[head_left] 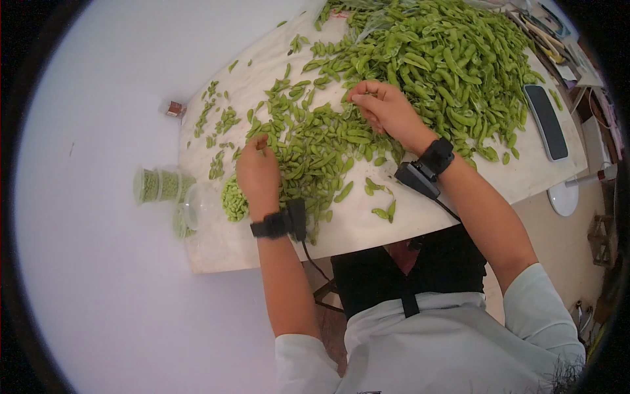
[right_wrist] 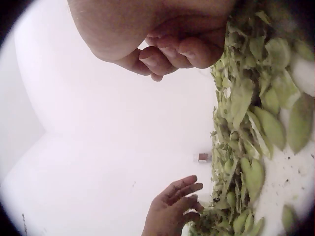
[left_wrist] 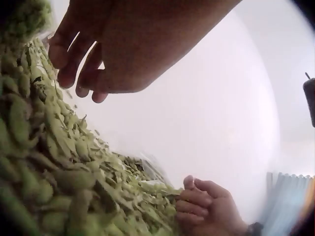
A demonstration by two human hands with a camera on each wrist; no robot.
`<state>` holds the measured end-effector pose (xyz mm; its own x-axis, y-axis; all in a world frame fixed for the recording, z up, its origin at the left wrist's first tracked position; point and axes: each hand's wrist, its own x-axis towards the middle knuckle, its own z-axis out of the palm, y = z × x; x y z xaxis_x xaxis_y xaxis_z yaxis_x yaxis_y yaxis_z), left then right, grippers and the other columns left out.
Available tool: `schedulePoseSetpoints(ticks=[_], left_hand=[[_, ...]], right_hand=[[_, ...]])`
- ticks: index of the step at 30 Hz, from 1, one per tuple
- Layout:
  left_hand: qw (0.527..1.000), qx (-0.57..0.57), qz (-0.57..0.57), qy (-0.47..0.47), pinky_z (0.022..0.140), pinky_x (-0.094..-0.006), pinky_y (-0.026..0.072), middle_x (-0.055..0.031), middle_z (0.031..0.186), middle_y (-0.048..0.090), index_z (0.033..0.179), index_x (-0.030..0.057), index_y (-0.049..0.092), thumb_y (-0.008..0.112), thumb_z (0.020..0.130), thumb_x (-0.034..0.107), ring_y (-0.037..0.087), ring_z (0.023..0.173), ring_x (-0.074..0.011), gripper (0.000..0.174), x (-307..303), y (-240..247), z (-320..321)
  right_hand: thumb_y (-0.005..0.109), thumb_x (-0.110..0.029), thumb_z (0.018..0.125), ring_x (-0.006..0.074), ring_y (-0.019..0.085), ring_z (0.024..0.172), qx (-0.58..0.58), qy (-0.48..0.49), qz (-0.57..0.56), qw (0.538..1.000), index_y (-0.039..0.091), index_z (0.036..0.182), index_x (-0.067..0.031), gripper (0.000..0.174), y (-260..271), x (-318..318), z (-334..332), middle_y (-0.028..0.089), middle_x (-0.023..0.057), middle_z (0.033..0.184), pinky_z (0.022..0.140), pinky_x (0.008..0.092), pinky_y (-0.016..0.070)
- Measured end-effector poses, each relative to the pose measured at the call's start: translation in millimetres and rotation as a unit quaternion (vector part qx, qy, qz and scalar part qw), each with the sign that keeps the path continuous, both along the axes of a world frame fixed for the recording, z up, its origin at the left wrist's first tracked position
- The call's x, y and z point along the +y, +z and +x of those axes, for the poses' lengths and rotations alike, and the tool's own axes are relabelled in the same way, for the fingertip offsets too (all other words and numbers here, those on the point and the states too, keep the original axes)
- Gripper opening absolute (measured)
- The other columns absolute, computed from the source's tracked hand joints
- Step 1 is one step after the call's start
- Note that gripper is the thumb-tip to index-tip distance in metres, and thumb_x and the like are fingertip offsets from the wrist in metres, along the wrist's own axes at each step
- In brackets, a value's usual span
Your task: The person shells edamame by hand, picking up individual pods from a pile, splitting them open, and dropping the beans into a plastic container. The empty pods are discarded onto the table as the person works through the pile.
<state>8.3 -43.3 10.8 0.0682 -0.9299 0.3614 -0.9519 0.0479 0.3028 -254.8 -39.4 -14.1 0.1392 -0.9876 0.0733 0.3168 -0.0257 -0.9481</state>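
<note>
My left hand [head_left: 259, 174] hovers beside a tub of shelled beans [head_left: 233, 199], its fingers loosely bent and apart. In the left wrist view the same hand [left_wrist: 115, 46] shows nothing between its fingers. Above the loose green pods [head_left: 318, 148] at the middle of the table is my right hand [head_left: 394, 118]. Its fingers are curled and its thumb lies close to the index finger; in the right wrist view no object shows in this hand [right_wrist: 162, 37], though the inside of the curl is partly hidden.
A large heap of pods [head_left: 453, 59] covers the back right, with clear plastic at its edge. A phone [head_left: 546, 123] lies at the right. Stacked clear tubs of beans [head_left: 157, 185] and a small red-brown box [head_left: 174, 109] are on the left. Scattered beans [head_left: 226, 120] lie on the table [head_left: 420, 220].
</note>
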Motion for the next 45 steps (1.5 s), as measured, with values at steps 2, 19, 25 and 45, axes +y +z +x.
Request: schedulePoseSetpoints(ticks=[2,19,25,45], left_hand=[[0.998,-0.028,0.032,0.041,0.076,-0.0396,0.0499,-0.0112,0.096,0.068,0.104,0.0098,0.066,0.061,0.078,0.013,0.064,0.089,-0.0302,0.027,-15,-4,-1],[0.960,0.176,0.002,-0.219,0.072,-0.0315,0.0457,-0.0117,0.096,0.061,0.103,0.0015,0.061,0.056,0.087,0.002,0.058,0.082,-0.0254,0.017,10,33,-85],[0.931,0.175,-0.010,-0.320,0.068,-0.0330,0.0441,-0.0114,0.088,0.056,0.098,0.0007,0.061,0.058,0.083,0.000,0.055,0.077,-0.0268,0.016,3,17,-117],[0.893,0.352,-0.043,-0.278,0.057,-0.0281,0.0398,-0.0077,0.070,0.047,0.082,-0.0035,0.059,0.066,0.079,0.004,0.050,0.061,-0.0182,0.011,16,-7,-133]], right_hand=[[0.055,-0.021,0.091,0.0025,0.034,0.046,0.004,0.001,0.001,1.000,0.060,0.093,-0.0056,0.016,0,-1,1,0.043,-0.0072,0.058,0.041,0.0208,0.0262],[0.056,-0.019,0.093,0.0026,0.037,0.057,0.108,-0.077,-0.085,0.988,0.055,0.096,-0.0022,0.017,0,2,8,0.042,-0.0050,0.064,0.050,0.0208,0.0314],[0.060,-0.014,0.090,0.0053,0.048,0.063,0.156,-0.126,-0.149,0.968,0.055,0.090,-0.0011,0.014,10,5,-2,0.055,-0.0002,0.070,0.057,0.0237,0.0403],[0.060,-0.021,0.091,0.0024,0.043,0.052,-0.054,-0.041,-0.008,0.998,0.054,0.076,-0.0065,0.021,11,9,0,0.056,-0.0020,0.065,0.046,0.0195,0.0340]])
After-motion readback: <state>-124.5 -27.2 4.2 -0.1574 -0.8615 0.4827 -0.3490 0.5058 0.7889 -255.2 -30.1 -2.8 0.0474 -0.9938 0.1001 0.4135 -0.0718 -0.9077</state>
